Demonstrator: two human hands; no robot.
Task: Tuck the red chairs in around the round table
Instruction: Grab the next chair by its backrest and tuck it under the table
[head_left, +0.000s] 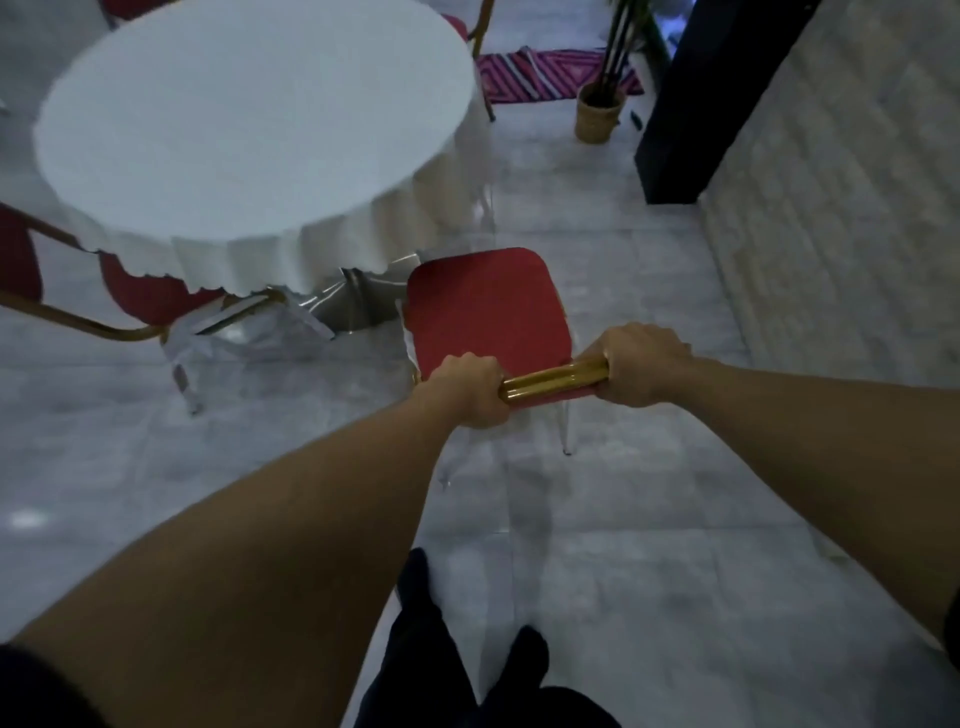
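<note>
Here, hands (467, 387) on red chair (488, 306)

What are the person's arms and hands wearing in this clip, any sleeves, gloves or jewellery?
Both forearms are bare. The left hand and right hand have no gloves, and no rings or watch show. Dark fabric, probably short sleeves, appears only at the frame edges near the upper arms.
</note>
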